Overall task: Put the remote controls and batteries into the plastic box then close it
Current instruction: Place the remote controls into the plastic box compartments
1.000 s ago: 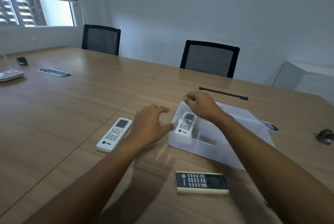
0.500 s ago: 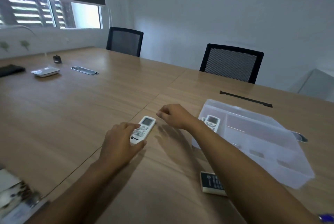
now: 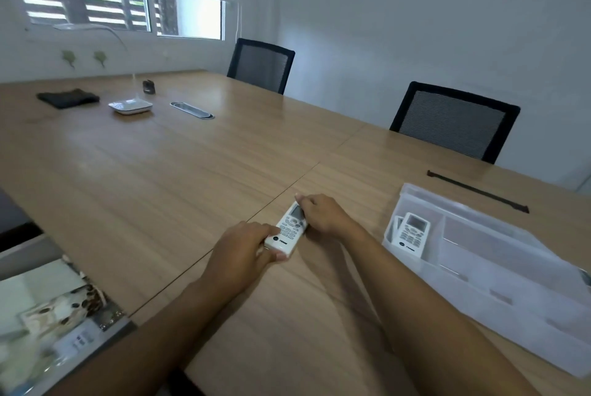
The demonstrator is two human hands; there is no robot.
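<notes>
While both arms reach forward over the table (image 3: pixel 192 171), the left hand (image 3: pixel 238 255) and right hand (image 3: pixel 323 215) pinch opposite ends of a white remote (image 3: pixel 289 232); half a second ago, only the left touched it. Another remote (image 3: pixel 412 234) sits in the box (image 3: pixel 499 271).

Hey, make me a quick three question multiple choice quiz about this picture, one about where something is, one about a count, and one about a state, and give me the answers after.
1. Where is the white remote that no hand touches?
A. In the plastic box
B. On a chair
C. By the window

2. How many black chairs stand behind the table?
A. One
B. Two
C. Four

3. How is the plastic box?
A. Open
B. Lidded
C. Upside down

Answers:
1 A: it lies in the box's left end compartment.
2 B: one far chair, one nearer chair.
3 A: its inside shows from above, while left hand and right hand hold the other remote.
</notes>
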